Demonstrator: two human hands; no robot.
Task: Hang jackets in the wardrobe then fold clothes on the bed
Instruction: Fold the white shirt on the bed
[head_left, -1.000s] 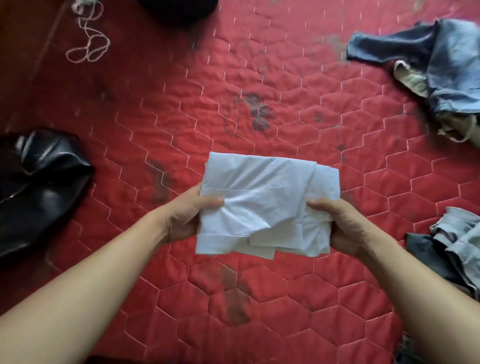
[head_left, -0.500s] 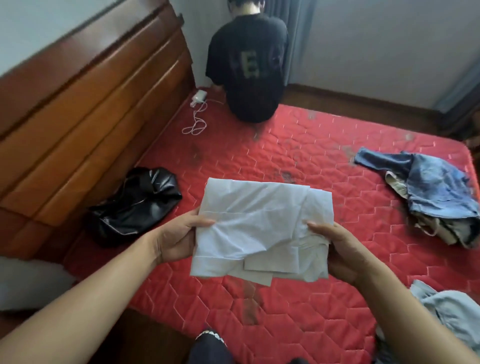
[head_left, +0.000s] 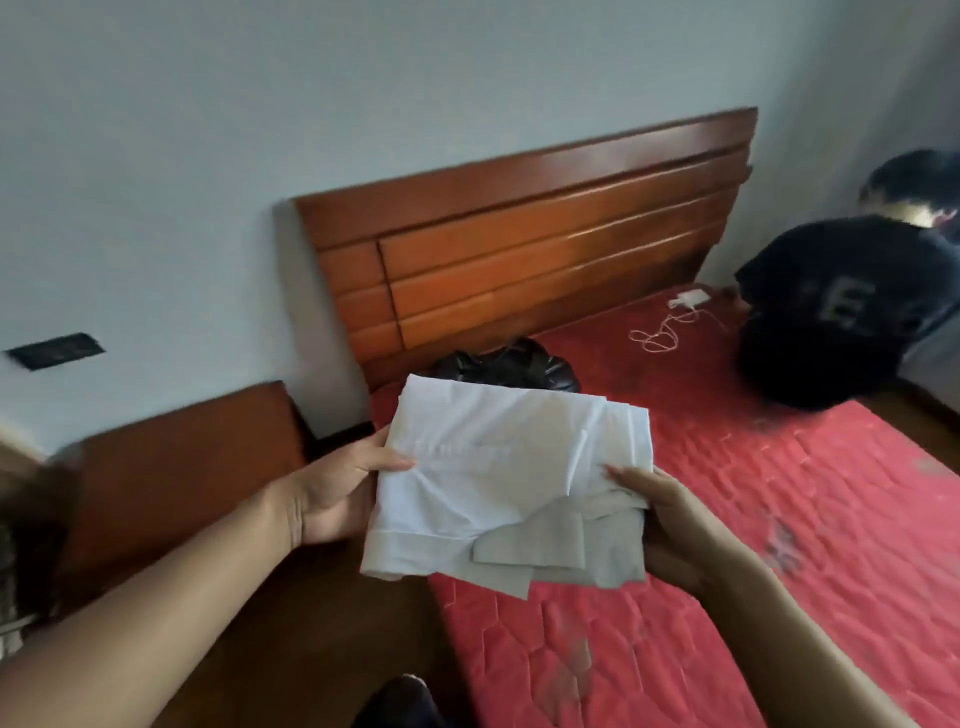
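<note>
Two bare hands, left hand (head_left: 332, 493) and right hand (head_left: 670, 525), hold a folded white cloth garment (head_left: 498, 478) by its sides above a red quilted bed (head_left: 779, 519) with a wooden slatted headboard (head_left: 519, 249).

One folded cloth (head_left: 498, 467), one jacket (head_left: 514, 369), two hands (head_left: 332, 493) (head_left: 670, 525)

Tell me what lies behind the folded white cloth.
A black bundle on the red bed shows above the cloth; its near part is covered. The left hand and right hand grip the cloth's sides, fingers beneath hidden.
</note>
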